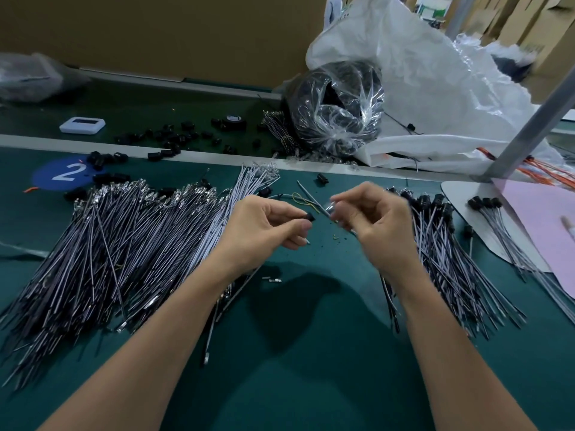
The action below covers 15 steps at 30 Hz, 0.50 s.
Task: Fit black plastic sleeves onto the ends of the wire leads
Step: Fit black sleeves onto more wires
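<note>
Head camera: at a green work table [311,362], a person brings a black plastic sleeve [309,217] toward the end of a wire lead [326,212], the two close together but not yet touching. The left hand [264,227] pinches the sleeve between thumb and forefinger, the other fingers curled under; a thin tip that shows below its fingers may be a second lead, though that is hard to tell. The right hand [371,223], blurred, has its fingers curled around the lead near its tip, and how tight the pinch is cannot be made out. The sleeve looks tiny, light and stiff, probably slick, so it is best held by its sides with the bore left open. The lead looks thin and springy and likely to buckle if pushed from far back, so a grip just behind the tip suits it. A large heap of bare leads [124,241] lies to the left, a pile of sleeved leads [441,241] to the right, and loose sleeves [165,140] are scattered along the far side of the table.
</note>
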### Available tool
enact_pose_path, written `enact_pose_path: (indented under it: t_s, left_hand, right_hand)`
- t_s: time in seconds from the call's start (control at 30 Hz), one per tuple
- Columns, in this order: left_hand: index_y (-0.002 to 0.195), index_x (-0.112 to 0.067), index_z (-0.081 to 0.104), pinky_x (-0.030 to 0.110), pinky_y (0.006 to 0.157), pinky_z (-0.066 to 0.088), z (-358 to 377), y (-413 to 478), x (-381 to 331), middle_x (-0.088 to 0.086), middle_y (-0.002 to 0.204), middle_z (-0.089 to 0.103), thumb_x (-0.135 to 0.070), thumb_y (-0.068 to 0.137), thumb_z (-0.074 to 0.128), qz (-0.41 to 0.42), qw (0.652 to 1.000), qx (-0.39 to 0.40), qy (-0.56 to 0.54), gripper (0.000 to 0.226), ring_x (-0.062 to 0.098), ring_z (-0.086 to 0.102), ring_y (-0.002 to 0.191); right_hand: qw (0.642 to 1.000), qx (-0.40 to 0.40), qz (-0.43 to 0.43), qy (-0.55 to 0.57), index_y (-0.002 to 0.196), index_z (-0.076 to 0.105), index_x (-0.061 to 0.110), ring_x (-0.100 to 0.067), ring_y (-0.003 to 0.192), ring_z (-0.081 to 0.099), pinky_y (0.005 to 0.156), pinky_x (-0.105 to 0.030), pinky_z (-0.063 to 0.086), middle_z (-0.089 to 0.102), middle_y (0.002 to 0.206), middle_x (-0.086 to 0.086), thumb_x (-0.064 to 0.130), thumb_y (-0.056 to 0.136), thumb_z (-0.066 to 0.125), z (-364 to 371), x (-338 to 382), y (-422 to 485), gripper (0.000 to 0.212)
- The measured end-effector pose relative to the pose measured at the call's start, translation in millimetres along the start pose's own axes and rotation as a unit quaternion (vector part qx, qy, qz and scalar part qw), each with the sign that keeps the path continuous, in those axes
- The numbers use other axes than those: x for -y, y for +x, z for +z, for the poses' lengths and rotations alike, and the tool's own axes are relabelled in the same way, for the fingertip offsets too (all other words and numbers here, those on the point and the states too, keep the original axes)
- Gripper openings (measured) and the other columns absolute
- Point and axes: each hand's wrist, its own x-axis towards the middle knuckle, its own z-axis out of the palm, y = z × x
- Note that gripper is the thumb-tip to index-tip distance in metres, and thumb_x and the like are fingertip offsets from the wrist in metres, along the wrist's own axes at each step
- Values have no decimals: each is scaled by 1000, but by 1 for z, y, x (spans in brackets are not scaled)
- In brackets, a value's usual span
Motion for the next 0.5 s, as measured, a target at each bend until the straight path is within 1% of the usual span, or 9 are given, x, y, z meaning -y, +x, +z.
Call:
enact_pose_path:
  t_s: [0.07, 0.13, 0.23, 0.3, 0.37, 0.4, 0.43, 0.47, 0.5]
  left_hand:
    - [85, -10, 73, 24, 60, 58, -1, 0, -1, 13, 73, 74, 1, 82, 72, 9, 1000, -18, -23, 12, 21, 72, 63]
    - [88, -8, 72, 24, 63, 58, 1, -2, -5, 13, 78, 75, -3, 78, 73, 21, 997, -23, -67, 12, 21, 73, 67]
    - [98, -1, 68, 28, 69, 60, 3, -5, -15, 14, 86, 75, -11, 76, 67, 42, 992, -17, -115, 25, 23, 74, 76]
    - [101, -1, 67, 28, 67, 59, -2, -5, -28, 14, 88, 76, -14, 80, 63, 53, 991, -24, -125, 25, 26, 74, 77]
    - [100, -5, 67, 26, 64, 59, -8, -3, -46, 11, 88, 76, -18, 81, 61, 69, 989, -37, -129, 23, 25, 74, 75]
    - [99, -6, 66, 25, 63, 58, -10, -1, -57, 10, 87, 76, -19, 81, 60, 82, 987, -41, -132, 23, 23, 74, 73]
    - [99, -7, 66, 25, 63, 58, -11, 2, -69, 8, 87, 76, -19, 81, 60, 97, 985, -43, -136, 22, 20, 73, 72]
    - [100, -7, 66, 25, 63, 58, -11, 5, -80, 7, 86, 76, -19, 82, 59, 114, 982, -45, -141, 22, 19, 73, 72]
    - [101, -6, 65, 25, 64, 57, -12, 8, -93, 7, 87, 75, -18, 85, 59, 135, 979, -48, -143, 22, 19, 72, 72]
  right_hand:
    - [997, -73, -4, 29, 86, 69, 14, -12, 64, 67, 63, -20, 53, 71, 71, -2, 1, 88, 67, -9, -2, 2, 13]
    - [995, -94, -8, 15, 88, 69, 13, -15, 68, 69, 66, -23, 55, 72, 74, -2, 1, 88, 67, -5, -6, 2, 11]
    - [993, -82, -27, -81, 90, 70, 7, -13, 71, 68, 69, -30, 56, 71, 78, -1, 0, 88, 67, 12, -15, -3, 8]
    - [984, -55, -56, -163, 90, 70, 6, -10, 70, 64, 68, -30, 54, 69, 77, 1, 1, 87, 67, 17, -19, -5, 7]
    - [980, -40, -58, -187, 91, 69, 6, -9, 70, 64, 69, -27, 53, 70, 77, 2, 2, 89, 66, 16, -16, -3, 6]
    - [983, -39, -40, -173, 92, 67, 7, -8, 71, 65, 68, -25, 53, 71, 78, 3, 3, 92, 63, 17, -12, -3, 6]
    - [991, -40, -1, -129, 92, 64, 8, -9, 71, 67, 67, -24, 53, 72, 79, 2, 4, 95, 58, 18, -5, -3, 8]
    - [996, -39, 55, -53, 92, 60, 9, -12, 72, 70, 67, -24, 54, 73, 81, -2, 7, 100, 51, 18, 3, -5, 12]
    - [992, -34, 113, 37, 92, 56, 8, -18, 75, 72, 67, -26, 55, 74, 83, -6, 11, 103, 44, 18, 12, -8, 17]
